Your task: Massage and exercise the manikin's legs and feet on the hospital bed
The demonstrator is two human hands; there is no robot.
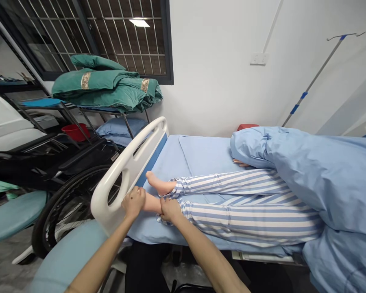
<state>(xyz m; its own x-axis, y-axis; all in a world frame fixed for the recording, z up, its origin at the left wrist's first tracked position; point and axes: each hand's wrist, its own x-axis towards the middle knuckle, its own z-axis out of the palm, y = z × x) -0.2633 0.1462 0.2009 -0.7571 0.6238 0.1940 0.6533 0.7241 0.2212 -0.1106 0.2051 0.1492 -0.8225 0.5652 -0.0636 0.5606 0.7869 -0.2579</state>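
On the bed lie two legs in blue-and-white striped trousers, with bare feet towards the footboard. My left hand is closed round the front of the nearer foot, covering its toes. Just above the ankle of that same leg, my right hand grips at the trouser cuff, thumb and fingers wrapped over it. The farther foot rests on the sheet beyond my hands, toes pointing up. A light-blue quilt covers the upper body, and fingers show at its edge.
The white footboard stands close to my left hand. Left of it are a wheelchair and a pale-green stool seat. Folded green bedding lies on chairs under the window. An IV pole rises behind the bed.
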